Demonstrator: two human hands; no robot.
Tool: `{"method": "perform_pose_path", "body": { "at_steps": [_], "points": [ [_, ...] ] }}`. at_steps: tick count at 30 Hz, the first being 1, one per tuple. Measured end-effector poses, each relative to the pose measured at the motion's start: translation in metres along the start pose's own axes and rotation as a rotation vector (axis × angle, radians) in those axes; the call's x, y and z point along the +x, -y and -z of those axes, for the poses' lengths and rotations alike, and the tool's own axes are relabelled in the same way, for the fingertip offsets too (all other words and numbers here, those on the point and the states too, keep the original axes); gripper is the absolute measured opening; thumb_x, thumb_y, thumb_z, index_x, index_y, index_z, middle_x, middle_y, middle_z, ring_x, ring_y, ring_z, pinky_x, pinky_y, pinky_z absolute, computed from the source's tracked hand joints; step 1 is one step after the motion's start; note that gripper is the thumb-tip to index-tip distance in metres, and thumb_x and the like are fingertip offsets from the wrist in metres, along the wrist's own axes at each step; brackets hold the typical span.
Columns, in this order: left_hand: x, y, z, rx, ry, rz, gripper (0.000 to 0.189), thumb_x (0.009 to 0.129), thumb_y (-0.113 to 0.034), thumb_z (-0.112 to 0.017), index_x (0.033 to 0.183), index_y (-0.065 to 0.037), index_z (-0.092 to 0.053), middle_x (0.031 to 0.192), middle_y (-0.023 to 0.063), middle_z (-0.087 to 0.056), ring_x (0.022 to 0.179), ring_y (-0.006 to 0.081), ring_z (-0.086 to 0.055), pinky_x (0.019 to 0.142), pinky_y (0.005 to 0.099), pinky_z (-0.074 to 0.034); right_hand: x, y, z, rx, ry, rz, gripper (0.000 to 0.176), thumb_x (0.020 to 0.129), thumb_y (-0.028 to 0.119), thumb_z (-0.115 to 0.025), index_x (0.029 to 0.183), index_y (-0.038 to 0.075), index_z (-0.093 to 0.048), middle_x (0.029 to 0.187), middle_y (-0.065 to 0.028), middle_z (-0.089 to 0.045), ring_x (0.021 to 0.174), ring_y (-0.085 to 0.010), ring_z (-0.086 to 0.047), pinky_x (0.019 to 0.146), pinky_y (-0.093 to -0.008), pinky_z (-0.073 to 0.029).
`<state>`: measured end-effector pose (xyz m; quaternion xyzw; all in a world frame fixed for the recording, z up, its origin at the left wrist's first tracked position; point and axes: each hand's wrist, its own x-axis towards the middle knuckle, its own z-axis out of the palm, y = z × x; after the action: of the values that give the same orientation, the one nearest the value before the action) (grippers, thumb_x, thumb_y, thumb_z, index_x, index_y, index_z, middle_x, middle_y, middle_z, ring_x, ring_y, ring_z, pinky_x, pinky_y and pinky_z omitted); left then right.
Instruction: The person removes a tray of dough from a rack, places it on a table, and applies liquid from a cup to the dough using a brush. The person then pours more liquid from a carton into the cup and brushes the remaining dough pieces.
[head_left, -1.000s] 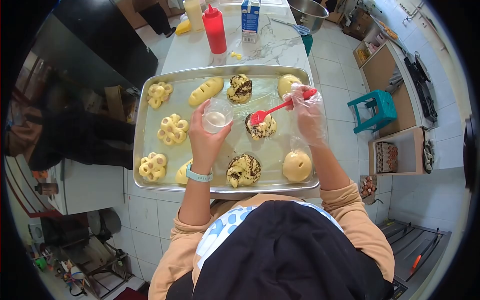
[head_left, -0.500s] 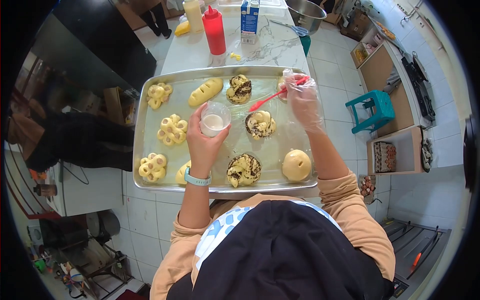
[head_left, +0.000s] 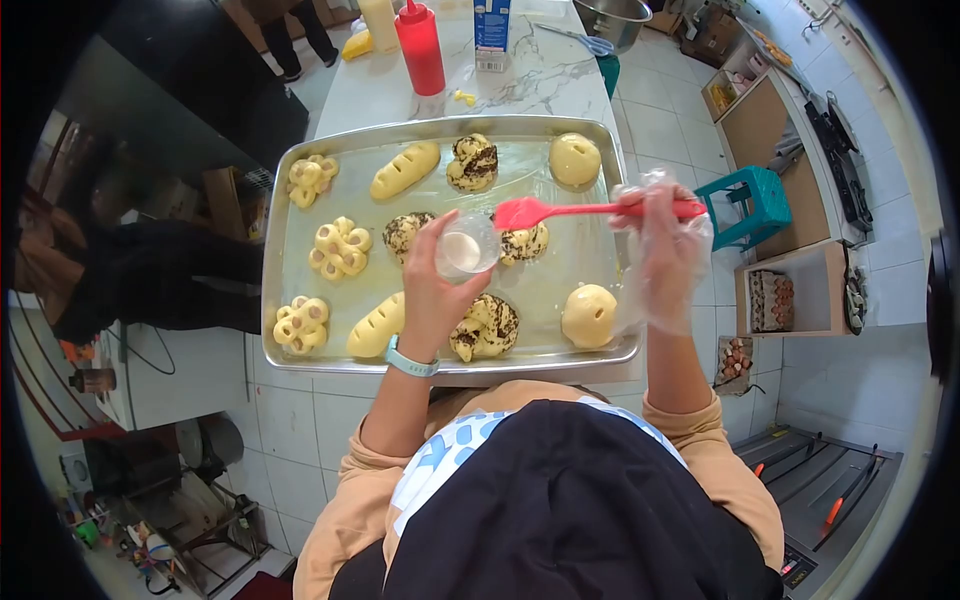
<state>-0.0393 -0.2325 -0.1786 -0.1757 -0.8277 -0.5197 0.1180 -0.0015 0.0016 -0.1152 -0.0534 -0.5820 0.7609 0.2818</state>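
My left hand (head_left: pixel 432 290) is wrapped round a clear plastic cup (head_left: pixel 480 236) holding some white liquid, above the middle of the metal tray (head_left: pixel 545 300). In a clear plastic glove, my right hand (head_left: pixel 665 250) grips a red pastry brush (head_left: pixel 575 211) by its handle, at the tray's right side. The brush head is beside the cup's rim, over a chocolate-specked twisted dough (head_left: pixel 527 244) that it partly hides. Round buns (head_left: pixel 590 316), slashed oblong doughs (head_left: pixel 405 171) and flower-shaped doughs with sausage-like slices (head_left: pixel 340 248) lie in the tray.
Beyond the tray, a marble-patterned table (head_left: pixel 550 85) bears a red squeeze bottle (head_left: pixel 420 55), a blue carton (head_left: pixel 492 35) and scissors (head_left: pixel 580 40). A teal stool (head_left: pixel 755 205) stands on the right. Dark-clothed people are at the left and the far end.
My right hand has moved right and toward me, off the far round bun, now fully visible. The brush has turned level, its head near the cup. My left hand and cup have shifted slightly right.
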Motion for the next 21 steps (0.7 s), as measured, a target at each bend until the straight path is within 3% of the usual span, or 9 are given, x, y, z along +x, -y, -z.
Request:
{"method": "perform_pose_path", "body": {
  "at_steps": [3,4,7,8,11,17,21],
  "points": [
    [-0.004,-0.01,-0.004,0.011,0.014,-0.051,0.067,0.065,-0.01,-0.081,0.126,-0.003,-0.053,0.12,0.0154,-0.058,0.11,0.0267,-0.059,0.096,0.0384,-0.046,-0.028,-0.007,-0.026,0.02,0.182,-0.011,0.016,0.096,0.017,-0.059,0.098,0.001,-0.057,0.084,-0.0084,-0.066,0.074,-0.012,-0.062,0.072,-0.0268,-0.053],
    [-0.006,-0.014,-0.004,-0.007,0.017,-0.053,0.067,0.064,-0.008,-0.078,0.126,-0.005,-0.053,0.119,0.0166,-0.057,0.113,0.0342,-0.054,0.098,0.0427,-0.043,-0.034,-0.013,-0.031,0.019,0.241,-0.015,0.017,0.096,0.017,-0.059,0.098,0.001,-0.057,0.085,-0.008,-0.065,0.076,-0.0117,-0.061,0.074,-0.0271,-0.052],
    [-0.014,-0.018,-0.002,0.04,-0.001,-0.128,0.07,0.062,-0.006,-0.077,0.127,-0.006,-0.052,0.12,0.0164,-0.056,0.115,0.0346,-0.052,0.099,0.0435,-0.042,-0.043,-0.028,-0.034,-0.106,0.299,-0.118,0.018,0.096,0.018,-0.06,0.099,0.0,-0.056,0.086,-0.0081,-0.065,0.076,-0.0118,-0.059,0.075,-0.0272,-0.05],
    [-0.016,-0.016,0.0,0.069,-0.015,-0.157,0.072,0.06,-0.004,-0.077,0.127,-0.008,-0.052,0.121,0.016,-0.055,0.116,0.0347,-0.05,0.099,0.0439,-0.042,-0.047,-0.029,-0.037,-0.046,0.233,-0.233,0.017,0.096,0.017,-0.059,0.098,0.001,-0.056,0.086,-0.0092,-0.065,0.076,-0.0126,-0.06,0.073,-0.0271,-0.05],
    [-0.025,-0.013,0.01,0.05,-0.03,-0.108,0.071,0.06,-0.003,-0.077,0.127,-0.007,-0.052,0.121,0.0161,-0.055,0.115,0.0344,-0.052,0.099,0.0433,-0.042,-0.055,-0.052,-0.025,0.159,0.091,-0.266,0.016,0.097,0.017,-0.057,0.097,0.001,-0.056,0.086,-0.0109,-0.066,0.076,-0.0142,-0.061,0.072,-0.0278,-0.051],
    [-0.045,0.0,0.044,0.06,-0.113,0.032,0.069,0.062,-0.005,-0.079,0.126,-0.005,-0.053,0.119,0.0149,-0.058,0.112,0.0314,-0.055,0.098,0.0403,-0.044,-0.067,-0.031,-0.005,0.251,0.093,-0.154,0.017,0.099,0.017,-0.053,0.102,0.0,-0.053,0.086,-0.0135,-0.065,0.075,-0.018,-0.063,0.071,-0.029,-0.052],
    [-0.057,0.011,0.058,0.09,-0.211,0.111,0.069,0.063,-0.006,-0.08,0.126,-0.004,-0.053,0.119,0.0141,-0.058,0.111,0.0299,-0.056,0.097,0.0384,-0.044,-0.083,-0.052,0.0,0.056,0.211,-0.258,0.016,0.098,0.015,-0.054,0.104,0.0,-0.052,0.086,-0.0119,-0.065,0.074,-0.0167,-0.063,0.071,-0.0302,-0.053]
  ]
}}
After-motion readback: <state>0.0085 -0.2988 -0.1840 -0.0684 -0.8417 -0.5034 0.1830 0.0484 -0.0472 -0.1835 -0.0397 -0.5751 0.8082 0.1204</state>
